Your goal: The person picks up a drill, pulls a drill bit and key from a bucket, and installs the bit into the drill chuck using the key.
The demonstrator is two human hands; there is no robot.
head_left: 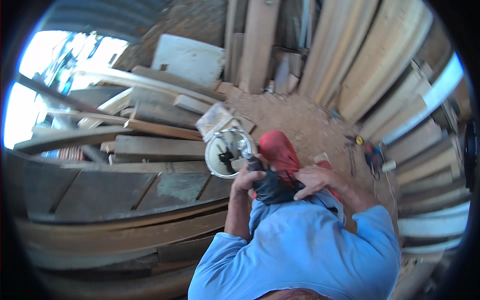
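Observation:
My left hand (245, 180) is closed around a dark tool with a rounded silver head (244, 147), perhaps a power tool; its exact kind is unclear. A dark, bulky piece (274, 188) lies across my lap behind it, and whether it belongs to the tool I cannot tell. Fingers of my right hand (314, 180) curl over that piece's right end. Just left of the silver head sits a round white vessel (215, 150) with a shiny metal rim, drum-like in shape. Inside it shows a black object (225, 160). My red-clad knee (276, 147) is right beside the silver head.
Stacked planks (157, 147) fill the left side, with long boards (125, 232) nearer me. A pale panel (187, 60) leans behind. Tall boards (385, 55) stand at the right. On the dusty floor (280, 110) are a yellow round object (359, 140) and a red-and-dark item (373, 159).

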